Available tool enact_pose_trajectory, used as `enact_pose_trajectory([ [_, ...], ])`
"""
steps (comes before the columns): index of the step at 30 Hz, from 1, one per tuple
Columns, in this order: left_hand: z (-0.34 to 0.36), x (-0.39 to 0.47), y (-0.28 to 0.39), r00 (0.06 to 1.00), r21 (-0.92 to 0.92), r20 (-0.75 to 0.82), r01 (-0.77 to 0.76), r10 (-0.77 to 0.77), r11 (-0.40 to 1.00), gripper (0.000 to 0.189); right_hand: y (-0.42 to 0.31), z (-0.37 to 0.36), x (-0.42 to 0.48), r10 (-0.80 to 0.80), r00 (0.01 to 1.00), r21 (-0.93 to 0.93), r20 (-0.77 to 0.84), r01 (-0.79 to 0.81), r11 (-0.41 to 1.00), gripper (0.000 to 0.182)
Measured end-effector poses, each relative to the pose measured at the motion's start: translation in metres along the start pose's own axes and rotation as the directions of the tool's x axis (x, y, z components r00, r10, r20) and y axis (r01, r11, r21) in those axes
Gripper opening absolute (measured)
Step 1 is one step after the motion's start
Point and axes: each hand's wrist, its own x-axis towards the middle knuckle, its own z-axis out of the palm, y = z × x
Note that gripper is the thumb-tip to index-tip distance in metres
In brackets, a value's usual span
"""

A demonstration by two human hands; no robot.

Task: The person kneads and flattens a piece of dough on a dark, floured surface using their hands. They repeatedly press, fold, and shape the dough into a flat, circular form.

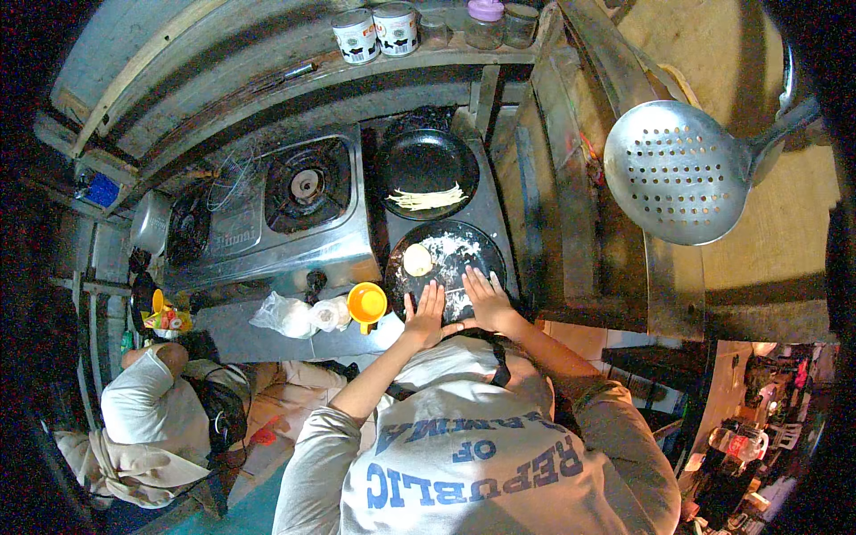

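Both of my hands lie palm down, fingers spread, over the near part of a round dark plate or pan (486, 242) dusted with white flour-like powder. My left hand (426, 317) is nearer the orange mug (367, 304); my right hand (487, 301) rests at the plate's right side. A thin pale strip lies between the hands, perhaps dough. Beyond my left fingertips sits a round ball of pale dough (418, 259). Behind this plate a black pan (428, 157) holds a bundle of thin pale strips (428, 198). What lies under my palms is hidden.
Left stands a metal gas stove (321, 254) with burners. Plastic bags of white stuff (284, 315) lie by the mug. A perforated metal skimmer (679, 172) hangs at right. Cans (356, 37) and jars (484, 27) stand on a shelf. A person (157, 401) sits at lower left.
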Motion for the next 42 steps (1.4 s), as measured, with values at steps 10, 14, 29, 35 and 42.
enact_pose_trajectory([
  [10, 0.025, 0.016, -0.017, 0.942, 0.088, -0.333, -0.004, 0.033, 0.996, 0.104, 0.016, 0.001, 0.016, 0.071, 0.993, -0.190, -0.092, -0.088, 0.978, 0.110],
  [14, 0.022, 0.004, -0.019, 0.960, 0.102, -0.278, -0.004, 0.032, 0.995, 0.086, 0.016, 0.004, 0.005, 0.105, 0.989, -0.154, -0.108, -0.121, 0.981, 0.109],
  [29, 0.012, 0.016, -0.029, 0.759, -0.026, -0.651, -0.017, -0.004, 1.000, 0.012, 0.028, 0.023, -0.002, 0.110, 0.868, 0.160, -0.484, -0.036, 0.986, 0.014],
  [35, 0.008, 0.012, -0.031, 0.756, 0.089, -0.655, 0.078, -0.001, 0.993, 0.010, 0.023, 0.005, 0.004, 0.068, 0.853, 0.132, -0.518, 0.001, 0.991, 0.008],
  [42, 0.003, 0.003, -0.033, 0.800, 0.100, -0.600, 0.103, -0.023, 0.990, 0.012, 0.022, 0.009, 0.008, 0.028, 0.851, 0.107, -0.525, 0.034, 0.994, 0.009],
])
